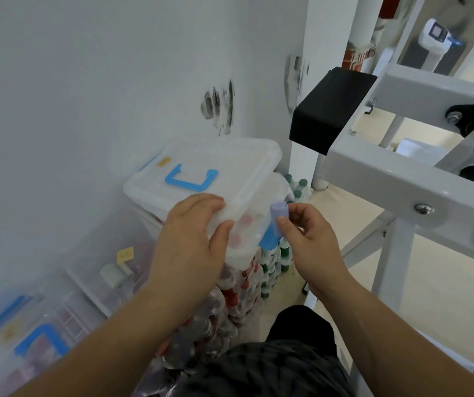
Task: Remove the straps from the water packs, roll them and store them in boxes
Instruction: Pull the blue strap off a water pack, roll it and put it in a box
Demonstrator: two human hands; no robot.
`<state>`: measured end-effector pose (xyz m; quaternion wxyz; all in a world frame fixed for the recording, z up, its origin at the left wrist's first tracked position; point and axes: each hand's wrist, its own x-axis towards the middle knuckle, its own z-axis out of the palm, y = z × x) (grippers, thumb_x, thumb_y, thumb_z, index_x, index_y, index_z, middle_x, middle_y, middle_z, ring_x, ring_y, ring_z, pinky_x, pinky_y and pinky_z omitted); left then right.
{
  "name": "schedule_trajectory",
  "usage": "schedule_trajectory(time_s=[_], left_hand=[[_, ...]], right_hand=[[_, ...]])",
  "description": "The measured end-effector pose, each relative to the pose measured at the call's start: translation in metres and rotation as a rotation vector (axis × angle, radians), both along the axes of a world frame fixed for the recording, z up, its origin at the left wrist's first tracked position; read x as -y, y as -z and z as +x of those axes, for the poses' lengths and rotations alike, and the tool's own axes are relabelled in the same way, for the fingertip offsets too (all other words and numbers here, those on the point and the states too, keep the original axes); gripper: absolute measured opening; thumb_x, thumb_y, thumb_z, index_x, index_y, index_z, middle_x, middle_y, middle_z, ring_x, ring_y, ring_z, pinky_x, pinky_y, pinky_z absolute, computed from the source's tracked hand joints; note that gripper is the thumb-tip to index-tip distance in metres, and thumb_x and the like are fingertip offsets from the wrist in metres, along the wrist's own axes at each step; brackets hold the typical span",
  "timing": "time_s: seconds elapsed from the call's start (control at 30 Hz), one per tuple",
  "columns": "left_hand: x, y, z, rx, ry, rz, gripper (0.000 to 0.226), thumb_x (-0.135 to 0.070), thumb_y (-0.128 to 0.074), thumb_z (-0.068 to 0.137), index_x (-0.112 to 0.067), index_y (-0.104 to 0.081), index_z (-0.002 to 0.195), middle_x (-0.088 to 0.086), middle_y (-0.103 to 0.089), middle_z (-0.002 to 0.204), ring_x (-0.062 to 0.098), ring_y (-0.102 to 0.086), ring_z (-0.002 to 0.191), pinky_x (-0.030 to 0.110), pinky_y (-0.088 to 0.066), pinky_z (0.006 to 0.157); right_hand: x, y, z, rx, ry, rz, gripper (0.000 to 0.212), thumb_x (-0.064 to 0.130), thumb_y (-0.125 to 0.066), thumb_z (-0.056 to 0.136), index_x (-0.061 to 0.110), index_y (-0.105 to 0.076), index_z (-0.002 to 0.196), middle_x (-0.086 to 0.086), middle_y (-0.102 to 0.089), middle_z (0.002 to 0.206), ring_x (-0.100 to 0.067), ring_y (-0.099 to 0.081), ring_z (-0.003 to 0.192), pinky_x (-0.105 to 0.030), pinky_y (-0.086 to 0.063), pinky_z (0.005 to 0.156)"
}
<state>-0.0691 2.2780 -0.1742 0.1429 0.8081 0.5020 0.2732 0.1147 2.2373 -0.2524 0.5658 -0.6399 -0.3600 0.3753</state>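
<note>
My left hand (192, 242) grips the near edge of a clear plastic lid (230, 159) with a blue handle (191, 177), tilted up off the clear storage box (254, 222) beneath it. My right hand (311, 247) pinches a small rolled pale-blue strap (278, 214) between thumb and fingers, right beside the box's open right corner. Under the box sit shrink-wrapped water packs (230, 299) with red caps, and green-capped bottles (274, 259) stand to their right.
More clear boxes with blue handles (41, 339) line the white wall at lower left. A white metal frame (401, 173) with a black end cap (330, 110) juts in at the right, close to my right hand. Beige floor lies beyond.
</note>
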Motion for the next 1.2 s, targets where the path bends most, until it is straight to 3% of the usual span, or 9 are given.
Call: schedule_trajectory(time_s=[0.2, 0.27, 0.37, 0.53, 0.6, 0.73, 0.87, 1.03, 1.2], left_hand=[[-0.009, -0.047, -0.023, 0.109, -0.064, 0.043, 0.021, -0.027, -0.063, 0.092, -0.02, -0.067, 0.111, -0.013, -0.062, 0.111, 0.006, -0.056, 0.105, 0.016, -0.04, 0.089], [-0.013, -0.06, -0.035, 0.183, -0.079, 0.022, 0.017, -0.027, -0.063, 0.092, -0.023, -0.068, 0.108, -0.015, -0.065, 0.108, 0.002, -0.059, 0.099, 0.012, -0.042, 0.085], [-0.015, -0.077, -0.055, 0.346, -0.112, -0.008, 0.015, -0.027, -0.064, 0.093, -0.025, -0.07, 0.107, -0.014, -0.071, 0.103, 0.003, -0.066, 0.097, 0.021, -0.049, 0.083], [-0.014, -0.09, -0.085, 0.627, -0.205, -0.08, 0.009, -0.022, -0.067, 0.093, -0.02, -0.073, 0.1, -0.006, -0.076, 0.09, 0.004, -0.07, 0.077, 0.018, -0.052, 0.067], [-0.012, -0.091, -0.102, 0.706, -0.232, -0.108, 0.009, -0.027, -0.067, 0.091, -0.023, -0.073, 0.096, -0.004, -0.076, 0.089, 0.01, -0.071, 0.08, 0.027, -0.056, 0.072], [-0.004, -0.096, -0.138, 0.859, -0.285, -0.114, 0.009, -0.026, -0.065, 0.092, -0.024, -0.074, 0.093, -0.001, -0.077, 0.09, 0.02, -0.073, 0.088, 0.043, -0.06, 0.084], [0.015, -0.098, -0.174, 1.011, -0.393, -0.123, 0.018, -0.018, -0.054, 0.098, -0.014, -0.071, 0.098, 0.001, -0.077, 0.092, 0.018, -0.074, 0.091, 0.04, -0.061, 0.082], [0.047, -0.083, -0.22, 1.251, -0.558, -0.165, 0.024, -0.02, -0.05, 0.1, -0.007, -0.07, 0.098, 0.013, -0.075, 0.104, 0.03, -0.071, 0.102, 0.052, -0.058, 0.085], [0.084, -0.052, -0.247, 1.51, -0.657, -0.173, 0.024, -0.016, -0.048, 0.101, -0.001, -0.066, 0.103, 0.025, -0.07, 0.113, 0.037, -0.069, 0.108, 0.063, -0.054, 0.089]], right_hand=[[-0.011, -0.037, -0.011, 0.165, -0.01, 0.066, 0.001, 0.038, -0.057, 0.099, 0.037, -0.058, 0.099, 0.024, -0.062, 0.103, 0.023, -0.053, 0.091, 0.0, -0.04, 0.076], [-0.023, -0.054, -0.018, 0.173, -0.044, 0.102, 0.004, 0.04, -0.058, 0.098, 0.043, -0.056, 0.096, 0.026, -0.063, 0.102, 0.02, -0.055, 0.093, -0.008, -0.039, 0.091], [-0.045, -0.077, -0.034, 0.186, -0.112, 0.153, 0.004, 0.045, -0.06, 0.097, 0.044, -0.057, 0.099, 0.027, -0.064, 0.102, 0.014, -0.059, 0.097, -0.025, -0.047, 0.097], [-0.078, -0.11, -0.082, 0.207, -0.267, 0.244, 0.012, 0.037, -0.063, 0.098, 0.031, -0.06, 0.107, 0.022, -0.065, 0.106, 0.018, -0.055, 0.097, -0.005, -0.044, 0.073], [-0.087, -0.119, -0.107, 0.21, -0.338, 0.273, 0.014, 0.034, -0.063, 0.099, 0.028, -0.061, 0.111, 0.02, -0.065, 0.11, 0.012, -0.057, 0.101, -0.005, -0.045, 0.075], [-0.096, -0.129, -0.155, 0.232, -0.482, 0.314, 0.015, 0.03, -0.063, 0.099, 0.026, -0.061, 0.113, 0.015, -0.066, 0.112, -0.005, -0.063, 0.104, -0.027, -0.052, 0.087], [-0.1, -0.129, -0.197, 0.287, -0.632, 0.355, 0.015, 0.028, -0.063, 0.099, 0.025, -0.061, 0.113, 0.015, -0.066, 0.114, 0.0, -0.061, 0.109, -0.007, -0.042, 0.09], [-0.095, -0.125, -0.249, 0.4, -0.826, 0.399, 0.018, 0.031, -0.063, 0.098, 0.025, -0.061, 0.114, 0.016, -0.065, 0.114, 0.003, -0.058, 0.109, 0.004, -0.033, 0.086], [-0.08, -0.113, -0.283, 0.422, -0.989, 0.418, 0.021, 0.033, -0.064, 0.096, 0.027, -0.059, 0.116, 0.014, -0.063, 0.116, -0.006, -0.058, 0.112, -0.012, -0.042, 0.093]])
